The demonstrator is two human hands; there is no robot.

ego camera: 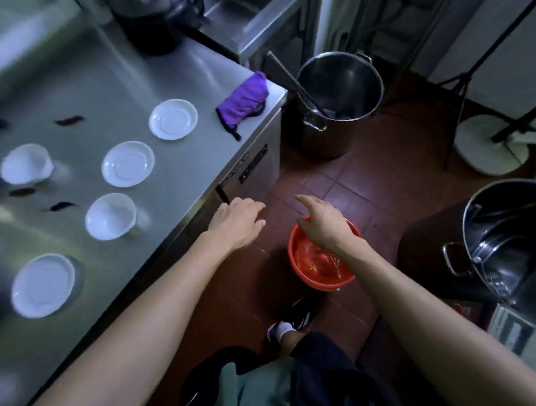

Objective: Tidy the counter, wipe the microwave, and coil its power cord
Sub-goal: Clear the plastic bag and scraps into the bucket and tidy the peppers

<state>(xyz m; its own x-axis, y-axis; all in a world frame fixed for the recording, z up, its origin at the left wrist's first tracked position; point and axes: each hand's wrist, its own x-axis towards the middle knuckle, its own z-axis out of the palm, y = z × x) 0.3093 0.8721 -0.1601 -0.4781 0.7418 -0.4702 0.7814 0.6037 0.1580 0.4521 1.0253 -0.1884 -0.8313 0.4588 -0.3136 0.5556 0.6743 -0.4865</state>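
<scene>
A: Start at the fingers. What are the hands doing?

B: Both are empty. The left hand has loosely curled fingers just off the worktop's front edge, near its right corner, holding nothing. The right hand hangs relaxed, fingers drooping, above the red basin on the tiled floor.

A: And the things to tidy?

B: White dishes spread over the worktop: a saucer toward the right end, another saucer nearer the middle, a small bowl close to the front edge, a plate further along that edge toward the person, and one more bowl toward the left. A few dark scraps lie among them. A purple cloth sits bunched at the right corner.

A: How would they handle?

B: I'd judge the crockery light but rigid, glazed, slippery and breakable; best pinched at the rim with a thumb on top. The cloth looks soft and limp, so it can be gathered anywhere in a fistful.

A: The microwave and cord?

B: Neither shows. Beyond the corner, a steel stockpot stands on the floor, with another pot at the right.
</scene>
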